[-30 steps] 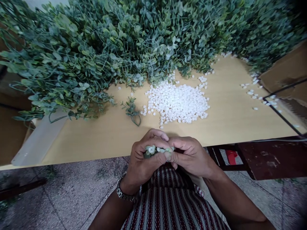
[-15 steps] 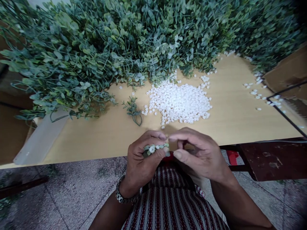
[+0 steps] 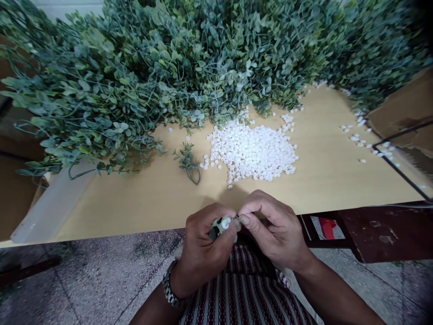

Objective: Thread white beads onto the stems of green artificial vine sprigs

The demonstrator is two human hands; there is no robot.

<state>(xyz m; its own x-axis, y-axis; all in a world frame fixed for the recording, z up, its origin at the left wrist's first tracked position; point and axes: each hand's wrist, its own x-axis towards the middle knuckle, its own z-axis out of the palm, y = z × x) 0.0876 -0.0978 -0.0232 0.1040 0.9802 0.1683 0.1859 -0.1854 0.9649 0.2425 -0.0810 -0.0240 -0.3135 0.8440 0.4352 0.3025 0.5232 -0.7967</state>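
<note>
My left hand (image 3: 211,243) is closed round a small green sprig (image 3: 218,225) that carries white pieces. Thumb and forefinger of my right hand (image 3: 279,232) are pinched together at the sprig's right end, touching my left fingertips; what they hold there is too small to make out. Just beyond my hands, a heap of small white rings (image 3: 257,151) lies on the table (image 3: 135,203). A loose green sprig with a looped stem (image 3: 187,162) rests left of the heap.
A big mass of green foliage (image 3: 152,67) spans the back of the table. Cardboard (image 3: 406,108) and a black metal frame (image 3: 402,169) stand at the right, with stray white rings nearby. A translucent strip (image 3: 54,207) lies at the left. A dark red bench (image 3: 389,232) is below right.
My right thumb and forefinger have come together at the sprig's end. My left hand has turned a little, hiding more of the sprig. The view has shifted slightly.
</note>
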